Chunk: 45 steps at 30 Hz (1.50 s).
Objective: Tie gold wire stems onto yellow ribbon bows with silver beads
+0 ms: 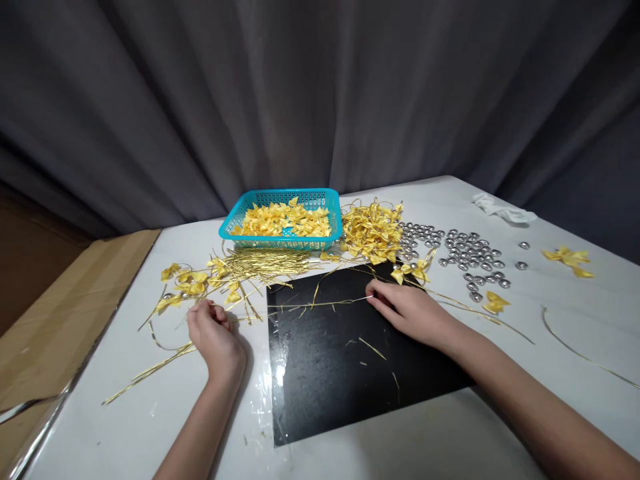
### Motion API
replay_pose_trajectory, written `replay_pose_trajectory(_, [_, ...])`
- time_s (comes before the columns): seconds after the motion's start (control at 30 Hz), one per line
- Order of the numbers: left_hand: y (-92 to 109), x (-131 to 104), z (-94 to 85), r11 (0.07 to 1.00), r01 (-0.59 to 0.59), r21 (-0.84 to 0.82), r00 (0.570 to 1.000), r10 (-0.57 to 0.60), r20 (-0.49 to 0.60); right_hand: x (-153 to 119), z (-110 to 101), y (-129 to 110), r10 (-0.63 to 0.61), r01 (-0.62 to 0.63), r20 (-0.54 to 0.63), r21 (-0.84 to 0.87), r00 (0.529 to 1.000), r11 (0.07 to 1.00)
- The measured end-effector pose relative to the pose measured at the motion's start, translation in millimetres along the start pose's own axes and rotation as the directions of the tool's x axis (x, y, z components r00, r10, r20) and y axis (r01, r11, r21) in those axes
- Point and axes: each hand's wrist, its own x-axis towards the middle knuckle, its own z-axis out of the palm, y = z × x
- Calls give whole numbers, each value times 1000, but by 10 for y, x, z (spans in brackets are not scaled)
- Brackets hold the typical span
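My right hand (400, 308) pinches a thin, whitish, needle-like piece (362, 298) above the black mat (330, 360). From that piece a thin gold cord (320, 305) runs nearly straight across to my left hand (214, 337). The fingers of the left hand are curled closed round its end and partly hidden. Beside that hand lie yellow ribbon bows (193, 283) with gold cords attached and a bundle of gold strands (267, 263). A bow with a silver bead (411, 268) sits just behind my right hand.
A turquoise basket (280, 245) of yellow bows stands at the back, with a pile of bows (373, 230) to its right. Silver beads (470, 250) are scattered further right, near a crumpled white tissue (503, 209). Cardboard (95, 287) lies along the left side.
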Motion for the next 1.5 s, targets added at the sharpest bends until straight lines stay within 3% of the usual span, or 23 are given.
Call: replay_pose_trajectory(1.5, [29,-23,17,999,-37,28,999,36,24,3,0,-7,-3,3,-15,11,1000,1000])
